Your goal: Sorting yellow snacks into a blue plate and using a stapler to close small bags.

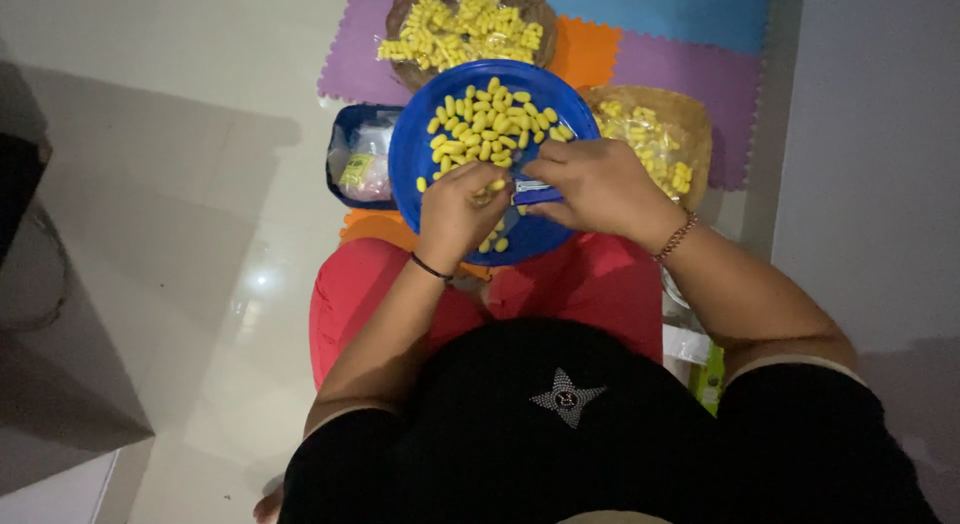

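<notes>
Yellow snack pieces (487, 124) lie heaped in a round blue plate (412, 164) resting on the person's lap, most of them just beyond both hands, with a few scattered under and between the fingers. The left hand (455, 212) is curled, its fingertips pressed together on a small clear packet holding a few yellow pieces at the plate's near side. The right hand (600, 184) is closed around a small blue tool (535, 192), which pokes out toward the left hand and meets the packet there; the two hands nearly touch.

Past the plate, farther from the hands, a round brown tray (398, 72) carries a pile of small clear packets filled with the same yellow pieces (462, 29). Beyond the right hand sits another brown tray (690, 119) with more filled clear packets (645, 139). Off to the outer side of the left hand, partly tucked under the plate's rim, stands a dark blue bin (340, 149) holding crumpled clear plastic wrappers and a small yellow-green label. Near the right elbow a green carton edge (708, 376) shows. Purple, orange and blue foam mat tiles (660, 44) lie beneath the trays.
</notes>
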